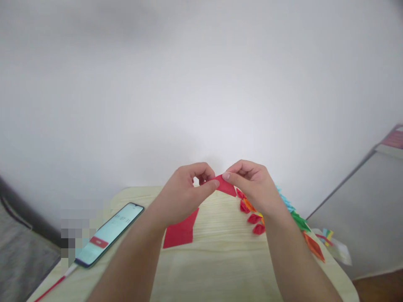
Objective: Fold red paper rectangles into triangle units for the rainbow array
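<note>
Between my two hands is a small piece of red paper (227, 188), held up over the far part of the table. My left hand (192, 191) pinches its left end between thumb and fingers. Its upper edge is gripped by my right hand (250, 180), thumb on the near face. Part of the paper is hidden behind the fingers. Under my left wrist, more red paper (179, 233) lies flat on the table. Several small folded red paper pieces (258, 229) lie beside my right wrist, with orange and yellow ones among them.
A phone (110, 235) with a lit screen and a red-and-white cable (50, 289) lies at the table's left. Green folded paper (299, 221), light blue pieces (286, 200) and an orange piece (314, 247) line the right edge. A white wall (201, 84) rises behind the table (214, 268).
</note>
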Motion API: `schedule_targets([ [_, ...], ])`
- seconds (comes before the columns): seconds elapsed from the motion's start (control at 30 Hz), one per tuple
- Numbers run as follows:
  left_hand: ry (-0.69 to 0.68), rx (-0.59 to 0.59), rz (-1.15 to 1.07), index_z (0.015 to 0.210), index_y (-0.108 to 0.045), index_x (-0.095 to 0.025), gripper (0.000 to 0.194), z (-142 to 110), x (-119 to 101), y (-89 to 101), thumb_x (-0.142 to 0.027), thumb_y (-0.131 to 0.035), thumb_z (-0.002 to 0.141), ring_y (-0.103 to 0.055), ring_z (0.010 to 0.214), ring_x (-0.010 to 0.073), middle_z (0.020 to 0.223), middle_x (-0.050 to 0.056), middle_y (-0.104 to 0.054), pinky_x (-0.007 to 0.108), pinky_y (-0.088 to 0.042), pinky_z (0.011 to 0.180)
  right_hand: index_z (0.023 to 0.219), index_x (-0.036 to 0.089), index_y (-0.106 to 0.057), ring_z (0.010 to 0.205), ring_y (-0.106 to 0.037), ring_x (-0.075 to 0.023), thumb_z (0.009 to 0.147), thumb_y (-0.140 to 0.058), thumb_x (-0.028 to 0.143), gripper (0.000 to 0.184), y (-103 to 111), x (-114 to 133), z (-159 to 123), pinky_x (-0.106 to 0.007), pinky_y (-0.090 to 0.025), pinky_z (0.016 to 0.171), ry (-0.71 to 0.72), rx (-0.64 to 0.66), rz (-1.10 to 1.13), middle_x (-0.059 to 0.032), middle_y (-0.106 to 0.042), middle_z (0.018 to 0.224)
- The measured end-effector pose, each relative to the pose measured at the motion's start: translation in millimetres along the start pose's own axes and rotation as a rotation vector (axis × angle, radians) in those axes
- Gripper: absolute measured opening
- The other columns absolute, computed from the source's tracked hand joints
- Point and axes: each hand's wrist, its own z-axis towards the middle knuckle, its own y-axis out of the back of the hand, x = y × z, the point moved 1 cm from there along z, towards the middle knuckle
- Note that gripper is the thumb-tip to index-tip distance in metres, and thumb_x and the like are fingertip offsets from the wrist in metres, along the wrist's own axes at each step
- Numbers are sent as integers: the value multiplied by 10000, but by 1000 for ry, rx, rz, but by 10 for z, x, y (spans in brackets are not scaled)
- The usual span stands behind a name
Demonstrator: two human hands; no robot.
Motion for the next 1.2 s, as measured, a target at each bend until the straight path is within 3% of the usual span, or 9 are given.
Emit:
schedule_targets([
  [0.2,89,-13,-347,789,-666,-177,228,134,210,34,-374,-691,901,-573,700,148,737,-1,-649,283,-431,640,970,207,-752,707,-644,-149,863,-798,409,232,-89,-106,185,-278,-496,655,19,12,67,-21,-748,808],
  [0.3,97,-19,-411,787,-667,-177,220,178,286,20,-366,-711,890,-590,734,157,762,9,-663,296,-461,682,938,192,-764,691,-641,-149,862,-798,406,230,-98,-170,225,-273,-490,639,7,17,85,-28,-750,794],
  [0.43,72,-4,-340,851,-667,-193,203,178,291,-20,-383,-680,921,-577,741,153,793,7,-662,302,-453,691,865,185,-752,595,-591,-117,847,-807,365,189,-84,-215,249,-237,-438,553,-23,-31,124,5,-708,699],
  [0.5,30,-26,-270,1001,-667,-227,133,154,263,-36,-329,-687,918,-576,763,152,833,-4,-679,310,-451,728,839,183,-749,578,-593,-120,838,-803,350,175,-78,-218,252,-238,-438,539,-58,-48,142,2,-712,682],
  [0.6,-50,-53,-173,1192,-617,-288,342,105,208,-43,-228,-724,873,-601,852,166,936,-12,-708,335,-459,828,818,181,-752,579,-619,-134,818,-805,339,166,-69,-208,244,-245,-460,543,-112,-59,182,-9,-733,682],
  [0.83,-130,-29,-47,925,-692,-237,58,45,126,-32,-198,-694,882,-593,878,177,862,-5,-670,328,-462,855,808,184,-754,555,-618,-119,830,-798,334,158,-44,-213,199,-231,-483,548,-152,9,224,-4,-728,666],
  [1.2,-134,-109,-31,935,-713,-249,30,21,115,-52,-247,-686,923,-596,822,165,828,-11,-689,323,-471,827,825,185,-754,594,-624,-135,856,-769,346,164,-55,-151,178,-264,-534,604,-120,34,235,-12,-711,677],
])
